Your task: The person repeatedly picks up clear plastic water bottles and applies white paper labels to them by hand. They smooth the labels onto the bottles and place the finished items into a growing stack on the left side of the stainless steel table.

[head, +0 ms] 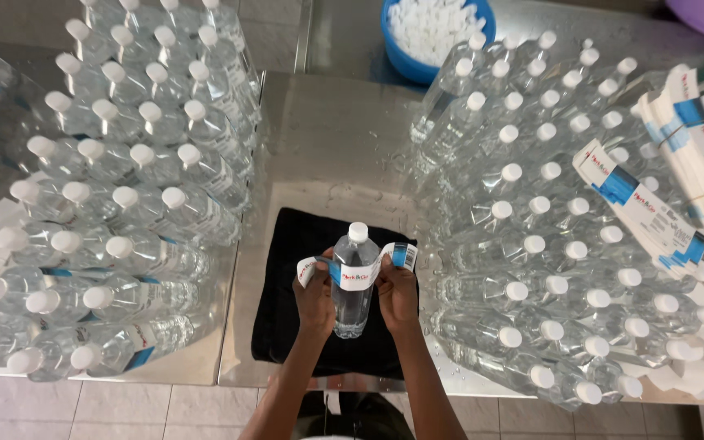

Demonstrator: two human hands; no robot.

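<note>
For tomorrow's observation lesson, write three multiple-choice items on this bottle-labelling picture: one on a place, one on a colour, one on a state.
1. Where does the water bottle between the hands stand?
A. on a black cloth
B. in the blue tub
C. on the floor tiles

2. What colour is the tub of loose caps?
A. red
B. blue
C. green

3. How is the label on that bottle?
A. fully wrapped
B. lying flat on the table
C. across the front, both ends loose

Answers:
1 A, the black cloth lies under it.
2 B, its rim is blue.
3 C, the left hand and right hand each hold a free end.
</note>
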